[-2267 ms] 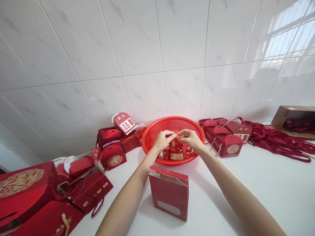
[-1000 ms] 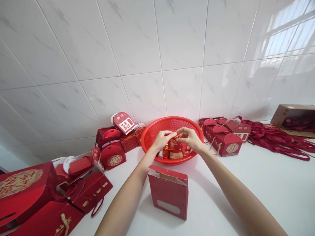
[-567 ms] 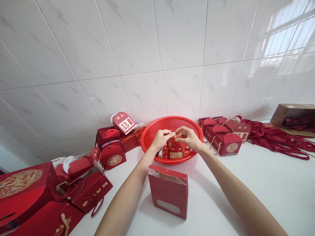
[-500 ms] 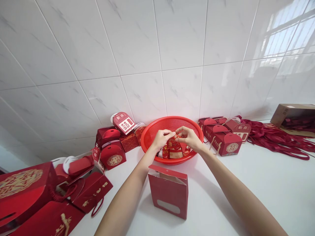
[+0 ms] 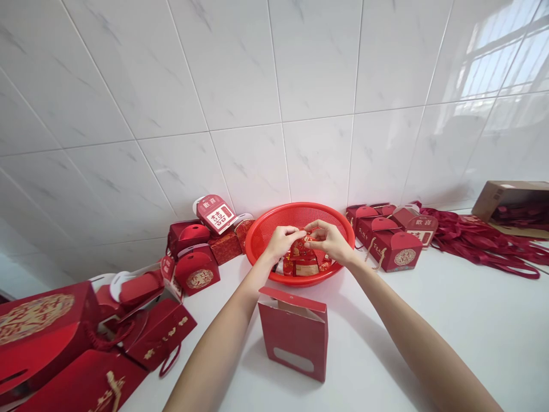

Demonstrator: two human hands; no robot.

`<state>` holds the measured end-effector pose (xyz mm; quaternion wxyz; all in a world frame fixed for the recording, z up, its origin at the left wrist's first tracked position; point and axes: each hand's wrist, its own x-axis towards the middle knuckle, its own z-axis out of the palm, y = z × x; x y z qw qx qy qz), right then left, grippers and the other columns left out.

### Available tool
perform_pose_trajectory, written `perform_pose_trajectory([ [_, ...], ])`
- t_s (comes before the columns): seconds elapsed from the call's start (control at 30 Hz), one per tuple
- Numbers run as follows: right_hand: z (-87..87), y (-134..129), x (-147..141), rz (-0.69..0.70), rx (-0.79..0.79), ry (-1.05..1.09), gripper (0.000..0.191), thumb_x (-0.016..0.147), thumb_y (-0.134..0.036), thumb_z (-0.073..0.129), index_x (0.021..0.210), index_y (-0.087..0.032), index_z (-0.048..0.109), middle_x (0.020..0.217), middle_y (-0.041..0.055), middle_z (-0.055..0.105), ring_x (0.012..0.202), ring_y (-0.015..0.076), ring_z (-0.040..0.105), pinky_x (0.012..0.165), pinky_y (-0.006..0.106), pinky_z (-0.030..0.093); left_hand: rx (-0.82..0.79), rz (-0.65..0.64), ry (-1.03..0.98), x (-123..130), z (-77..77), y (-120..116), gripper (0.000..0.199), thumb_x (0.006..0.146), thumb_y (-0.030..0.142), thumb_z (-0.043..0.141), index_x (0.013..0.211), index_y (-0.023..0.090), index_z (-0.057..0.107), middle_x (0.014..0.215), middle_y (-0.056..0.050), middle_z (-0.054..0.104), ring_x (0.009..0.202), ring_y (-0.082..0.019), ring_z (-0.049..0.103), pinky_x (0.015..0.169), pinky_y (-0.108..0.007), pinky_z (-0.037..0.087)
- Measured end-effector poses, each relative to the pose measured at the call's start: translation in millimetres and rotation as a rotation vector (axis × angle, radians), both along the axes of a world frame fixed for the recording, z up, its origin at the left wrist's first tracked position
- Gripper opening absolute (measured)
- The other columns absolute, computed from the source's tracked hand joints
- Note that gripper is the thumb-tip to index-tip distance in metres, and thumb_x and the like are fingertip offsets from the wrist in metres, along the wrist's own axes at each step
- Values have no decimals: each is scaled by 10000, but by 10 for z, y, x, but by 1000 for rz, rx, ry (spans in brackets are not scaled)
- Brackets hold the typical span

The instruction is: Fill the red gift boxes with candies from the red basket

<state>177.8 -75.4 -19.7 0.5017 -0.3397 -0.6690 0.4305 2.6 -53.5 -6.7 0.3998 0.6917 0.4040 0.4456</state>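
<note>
- Boxes [image 5: 47,349], large and red with gold print, crowd our near left on the white table [image 5: 214,298].
- Small red boxes [image 5: 197,269] sit past them by the tiled wall [image 5: 244,157], one tilted on top.
- Red basket [image 5: 300,281] in the middle, wrapped items [image 5: 306,269] inside.
- Our left hand [image 5: 279,243] is over it, thumb and fingertips pinched on a red packet [image 5: 299,249].
- Packet sits between our hands, within the basket's rim.
- Upright carton [image 5: 294,337], red, top open, stands just our side of the basket.
- Our right hand [image 5: 329,241] pinches the packet's other side.
- Corded boxes [image 5: 397,254], dark red ribbons [image 5: 467,246], cardboard box [image 5: 482,203] at far right.
</note>
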Motion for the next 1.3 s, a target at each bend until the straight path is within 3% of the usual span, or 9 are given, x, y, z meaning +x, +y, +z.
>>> perform_pose_trajectory([
  [0.7,4,-16,-16,-12,52,-29,301,651,-241,723,914,-207,580,701,-39,623,659,141,574,671,308,475,27,13,9,-21,-1,3,376,670,514,738,562,167,640,587,3,581,641,-150,500,632,-291,366],
  [1.0,-41,47,-10,-59,32,-52,307,723,-434,758,866,-203,617,745,10,671,726,183,639,710,343,502,56,-23,-1,-13,-20,-1,340,698,495,726,634,161,721,648,-24,673,680,-164,558,644,-285,413],
  [1.3,-71,74,-2,-58,41,-34,319,710,-435,777,875,-200,639,800,34,711,754,196,666,738,368,538,45,-20,-6,-1,-5,-16,351,685,521,739,657,172,732,691,-40,699,719,-190,601,698,-309,447],
])
